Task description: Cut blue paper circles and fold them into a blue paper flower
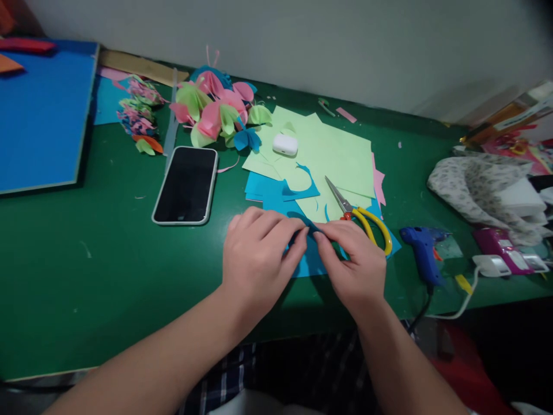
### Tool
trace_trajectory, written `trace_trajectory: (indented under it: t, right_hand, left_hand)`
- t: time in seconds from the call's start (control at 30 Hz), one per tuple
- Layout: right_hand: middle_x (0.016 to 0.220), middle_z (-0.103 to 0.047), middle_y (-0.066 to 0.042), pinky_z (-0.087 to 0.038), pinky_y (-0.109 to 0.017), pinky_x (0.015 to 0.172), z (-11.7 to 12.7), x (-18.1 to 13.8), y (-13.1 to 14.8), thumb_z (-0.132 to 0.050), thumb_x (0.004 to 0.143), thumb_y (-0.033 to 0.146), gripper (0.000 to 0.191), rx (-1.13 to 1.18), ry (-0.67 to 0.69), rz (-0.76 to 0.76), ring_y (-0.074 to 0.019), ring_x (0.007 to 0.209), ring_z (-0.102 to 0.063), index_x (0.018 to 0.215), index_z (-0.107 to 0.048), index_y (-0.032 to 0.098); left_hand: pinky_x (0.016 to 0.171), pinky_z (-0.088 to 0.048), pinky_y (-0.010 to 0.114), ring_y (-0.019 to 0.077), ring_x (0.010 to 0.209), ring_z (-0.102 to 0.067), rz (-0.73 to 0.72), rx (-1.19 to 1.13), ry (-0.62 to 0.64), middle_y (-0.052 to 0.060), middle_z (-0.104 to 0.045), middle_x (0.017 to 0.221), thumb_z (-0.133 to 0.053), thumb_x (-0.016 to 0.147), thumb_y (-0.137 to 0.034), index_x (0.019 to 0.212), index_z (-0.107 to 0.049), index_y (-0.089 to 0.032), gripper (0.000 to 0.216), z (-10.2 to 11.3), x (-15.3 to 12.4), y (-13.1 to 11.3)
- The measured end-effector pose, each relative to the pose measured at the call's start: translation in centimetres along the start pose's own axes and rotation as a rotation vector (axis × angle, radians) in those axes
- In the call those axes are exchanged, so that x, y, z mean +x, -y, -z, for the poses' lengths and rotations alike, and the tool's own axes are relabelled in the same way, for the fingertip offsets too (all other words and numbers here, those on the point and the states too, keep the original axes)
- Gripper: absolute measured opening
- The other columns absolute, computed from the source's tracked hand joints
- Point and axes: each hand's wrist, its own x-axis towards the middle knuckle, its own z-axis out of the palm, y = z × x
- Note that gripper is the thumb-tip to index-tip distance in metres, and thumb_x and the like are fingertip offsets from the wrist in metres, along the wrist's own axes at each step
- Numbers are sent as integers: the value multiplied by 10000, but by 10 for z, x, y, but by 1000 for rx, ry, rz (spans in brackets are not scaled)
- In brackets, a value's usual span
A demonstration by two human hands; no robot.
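Blue paper piece (314,226), small, thin and dark, between the fingertips of the left hand (261,251) and the right hand (356,262), just above a blue sheet (307,266) flat on the green table (129,276). Left hand narrow, thumb and forefinger pinching one end, other fingers curled in. Right hand narrow too, thumb and forefinger pinching the other end, very near the left fingertips. Cannot tell the full outline of the piece, partly hidden by the fingers.

Just beyond the hands, a blue offcut (311,189) with a rounded gap in it, lying over pale green sheets (341,151). On those sheets, a small white case (285,145). Beside the right hand, scissors (356,212) with yellow handles, blades pointing away and to the left, one loop partly behind the hand. Farther right, a blue glue gun (424,253) on its side, a white adapter (491,265), then a patterned cloth (469,181).

To the left of the left hand, a phone (186,185), dark screen up. Beyond it, a cluster of paper flowers (211,115) in pink, green and blue, next to a bunch of crinkled paper strips (139,109). At far left, a large blue board (43,118).
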Motion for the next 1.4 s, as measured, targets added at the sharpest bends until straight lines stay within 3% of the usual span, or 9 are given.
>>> trace_trajectory:
  t: [0.2,0.33,0.5,0.7,1.1,1.2,1.3,1.4]
  right_hand:
    - [801,-747,3,-581,-287,665,0,-2,-3,-624,813,149,136,126,-69,-194,-162,720,-694,857,-716,239]
    - [791,-751,8,-592,-270,646,4,-2,-4,-629,806,149,151,237,-117,-237,-161,708,-706,859,-726,252]
    - [806,-755,-2,-598,-313,680,5,-1,-2,-619,813,154,167,203,-117,-192,-186,744,-711,874,-731,262]
    - [818,-740,11,-573,-318,729,2,-2,0,-600,831,131,187,94,-126,-64,-167,776,-691,917,-705,260]
    - [796,-741,-8,-552,-359,721,1,2,5,-578,836,104,211,7,-77,99,-178,726,-681,941,-693,246]
    - [848,-740,-11,-558,-362,756,2,1,4,-603,834,155,178,52,-50,-8,-183,785,-681,952,-692,254]
    - [947,-724,-20,-565,-334,792,4,-1,0,-639,812,190,243,202,-3,-170,-179,872,-675,1045,-665,253]
    - [959,-714,-10,-568,-312,798,6,-1,-6,-661,787,185,242,360,42,-249,-169,896,-671,1017,-671,261]
  left_hand:
    - [681,-471,331,187,745,-593,-24,-36,-162,43,-684,817,-664,777,-263,914,-665,-206,149,4,0,-5]
    - [642,-468,319,177,710,-589,-48,-56,-221,34,-652,782,-694,738,-209,895,-644,-209,165,8,1,-8]
    - [631,-447,325,168,676,-569,-105,-44,-244,27,-621,765,-693,745,-238,861,-621,-217,138,9,1,-7]
    - [683,-459,372,231,771,-591,-79,42,-172,94,-641,875,-720,708,-406,941,-622,-180,339,6,0,-6]
    - [683,-462,331,185,737,-578,40,-27,-100,21,-675,736,-638,778,-208,740,-628,-200,40,2,2,-5]
    - [648,-452,296,149,673,-560,150,-140,-25,-13,-659,679,-620,793,-197,702,-617,-207,92,4,5,-5]
    - [530,-419,248,115,568,-517,400,-380,92,-33,-619,613,-633,777,-221,657,-615,-206,122,5,9,-3]
    - [455,-377,227,96,507,-466,632,-655,181,-36,-562,569,-645,762,-272,625,-604,-197,161,3,11,2]
